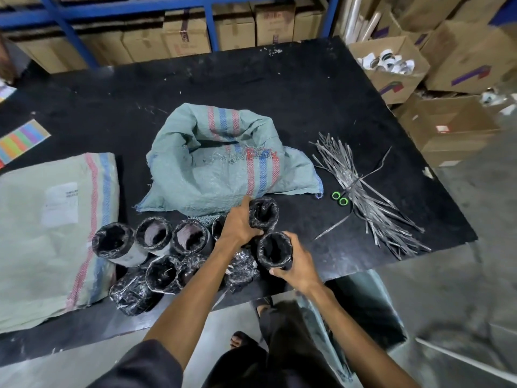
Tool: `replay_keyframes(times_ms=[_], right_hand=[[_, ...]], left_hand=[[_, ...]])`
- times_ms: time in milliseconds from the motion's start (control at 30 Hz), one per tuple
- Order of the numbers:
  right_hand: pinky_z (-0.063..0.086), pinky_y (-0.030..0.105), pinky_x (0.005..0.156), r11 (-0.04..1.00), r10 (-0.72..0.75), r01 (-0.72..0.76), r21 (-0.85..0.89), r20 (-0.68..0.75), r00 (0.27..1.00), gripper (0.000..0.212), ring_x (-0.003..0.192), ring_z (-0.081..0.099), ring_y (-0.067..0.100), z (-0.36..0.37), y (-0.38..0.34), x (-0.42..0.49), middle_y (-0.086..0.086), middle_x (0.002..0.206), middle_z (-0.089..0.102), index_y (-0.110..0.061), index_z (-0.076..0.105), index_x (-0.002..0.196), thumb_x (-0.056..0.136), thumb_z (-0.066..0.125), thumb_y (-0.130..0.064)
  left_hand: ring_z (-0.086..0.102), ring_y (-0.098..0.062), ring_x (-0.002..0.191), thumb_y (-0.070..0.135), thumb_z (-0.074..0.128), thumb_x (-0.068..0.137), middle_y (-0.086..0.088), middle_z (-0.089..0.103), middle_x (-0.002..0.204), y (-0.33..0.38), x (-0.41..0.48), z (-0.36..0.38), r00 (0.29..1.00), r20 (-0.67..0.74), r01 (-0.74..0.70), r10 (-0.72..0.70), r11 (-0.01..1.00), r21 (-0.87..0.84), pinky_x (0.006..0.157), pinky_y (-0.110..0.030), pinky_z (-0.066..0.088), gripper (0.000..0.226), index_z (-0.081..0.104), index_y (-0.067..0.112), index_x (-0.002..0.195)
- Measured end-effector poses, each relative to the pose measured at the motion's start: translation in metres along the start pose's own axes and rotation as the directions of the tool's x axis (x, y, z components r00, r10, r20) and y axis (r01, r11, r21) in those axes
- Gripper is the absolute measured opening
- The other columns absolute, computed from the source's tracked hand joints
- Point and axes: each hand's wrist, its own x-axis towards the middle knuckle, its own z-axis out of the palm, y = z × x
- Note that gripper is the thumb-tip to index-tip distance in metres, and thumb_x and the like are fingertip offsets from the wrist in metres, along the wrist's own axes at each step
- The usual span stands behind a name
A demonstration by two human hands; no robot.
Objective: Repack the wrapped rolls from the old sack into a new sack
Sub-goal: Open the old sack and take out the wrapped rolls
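**Two rolls in hand at the counter's near edge**

The left hand (237,226) is curled round the far roll (264,212), an upright black-wrapped tube standing just in front of the open teal sack (212,169), with its forefinger stretched toward the sack's fabric. The right hand (298,266) clasps the near roll (275,252), also upright, close to the edge of the black counter (279,93). These two rolls stand just beside each other. To their left the other rolls (156,238) cluster: several stand open end up, and some seem to lie on their sides under crinkled wrap, though that is hard to make out. Farther left lies a flat pale sack (42,261) bearing a white label. Right of the teal sack a bundle of silvery strips (375,203) is spread out, with green-handled scissors (340,198) at its edge. Cardboard boxes (453,127) stand beyond the counter
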Motion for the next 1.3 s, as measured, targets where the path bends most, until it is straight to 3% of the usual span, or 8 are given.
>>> replay_keyframes(times_ms=[200, 333, 500, 667, 800, 967, 1200, 1300], right_hand=[[0.048, 0.031, 0.106, 0.997, 0.052, -0.049, -0.056, 0.056, 0.997, 0.104, 0.122, 0.059, 0.011, -0.005, -0.001, 0.001, -0.008, 0.131, 0.062, -0.036, 0.033, 0.139, 0.057, 0.096, -0.021], [0.036, 0.029, 0.115, 0.979, 0.128, -0.091, -0.182, 0.200, 0.971, 0.122, 0.138, 0.045, 0.021, -0.026, -0.014, 0.008, 0.002, 0.150, 0.046, -0.034, 0.017, 0.156, 0.063, 0.090, -0.005], [0.054, 0.023, 0.088, 0.929, 0.300, -0.209, -0.305, 0.292, 0.908, 0.073, 0.107, 0.063, 0.015, -0.093, -0.064, 0.043, 0.004, 0.125, 0.065, -0.024, 0.051, 0.140, 0.077, 0.083, -0.003], [0.050, 0.017, 0.070, 0.968, 0.140, -0.104, -0.230, 0.146, 0.979, 0.034, 0.089, 0.068, 0.016, -0.132, -0.123, 0.101, -0.004, 0.094, 0.073, -0.026, 0.066, 0.114, 0.087, 0.068, -0.006], [0.054, 0.027, 0.088, 0.988, -0.082, 0.087, -0.130, 0.041, 0.996, 0.035, 0.099, 0.069, 0.019, -0.114, -0.159, 0.157, -0.002, 0.103, 0.070, -0.018, 0.069, 0.116, 0.090, 0.054, 0.001], [0.048, 0.033, 0.105, 0.969, -0.190, 0.212, -0.129, 0.164, 0.968, 0.039, 0.121, 0.062, 0.026, -0.053, -0.188, 0.238, 0.012, 0.131, 0.064, -0.006, 0.065, 0.129, 0.095, 0.048, 0.005], [0.048, 0.035, 0.098, 0.993, 0.119, -0.097, -0.072, 0.418, 0.901, 0.068, 0.138, 0.044, 0.028, 0.016, -0.181, 0.315, -0.001, 0.157, 0.027, -0.026, 0.019, 0.159, 0.100, 0.046, -0.007], [0.041, 0.033, 0.108, 0.943, 0.235, -0.143, -0.300, 0.299, 0.925, 0.057, 0.144, 0.037, 0.029, 0.026, -0.157, 0.325, 0.010, 0.166, 0.013, -0.002, 0.028, 0.154, 0.103, 0.051, -0.015]], left_hand=[[0.065, -0.027, 0.113, 0.026, 0.094, 0.065, -0.011, 0.066, 0.126, -0.002, -0.003, 0.005, 1.000, 0.008, 0.012, -0.012, 0.999, 0.048, 0.100, -0.036, 0.051, 0.101, 0.032, 0.014, 0.144], [0.064, -0.032, 0.110, 0.003, 0.084, 0.073, -0.019, 0.058, 0.129, 0.008, 0.003, -0.001, 0.990, 0.130, 0.030, -0.047, 0.991, 0.131, 0.096, -0.034, 0.053, 0.106, 0.019, 0.016, 0.156], [0.058, -0.020, 0.125, 0.009, 0.077, 0.082, -0.010, 0.058, 0.139, 0.011, 0.019, -0.060, 0.981, 0.193, 0.016, -0.035, 0.995, 0.100, 0.102, -0.021, 0.043, 0.067, 0.052, 0.015, 0.143], [0.063, -0.017, 0.104, 0.018, 0.073, 0.087, -0.010, 0.068, 0.119, 0.009, 0.043, -0.129, 0.998, 0.059, -0.025, 0.021, 0.997, 0.078, 0.091, -0.026, 0.050, 0.042, 0.065, 0.014, 0.129], [0.061, -0.022, 0.119, 0.020, 0.063, 0.094, -0.009, 0.066, 0.126, 0.004, 0.076, -0.157, 0.998, -0.058, 0.006, 0.001, 0.994, 0.109, 0.100, -0.033, 0.048, 0.037, 0.064, 0.011, 0.130], [0.056, -0.027, 0.127, 0.007, 0.049, 0.098, -0.012, 0.061, 0.136, -0.007, 0.126, -0.159, 0.990, -0.043, 0.135, -0.131, 0.984, 0.114, 0.102, -0.030, 0.043, 0.037, 0.062, 0.006, 0.133], [0.052, -0.036, 0.129, 0.016, 0.039, 0.105, -0.021, 0.054, 0.140, -0.039, 0.154, -0.131, 0.927, 0.104, 0.318, -0.360, 0.902, 0.292, 0.104, -0.040, 0.042, 0.039, 0.050, 0.001, 0.139], [0.054, -0.034, 0.127, 0.013, 0.040, 0.104, -0.017, 0.056, 0.138, -0.058, 0.157, -0.123, 0.886, 0.138, 0.338, -0.442, 0.821, 0.460, 0.099, -0.041, 0.046, 0.036, 0.054, 0.006, 0.137]])
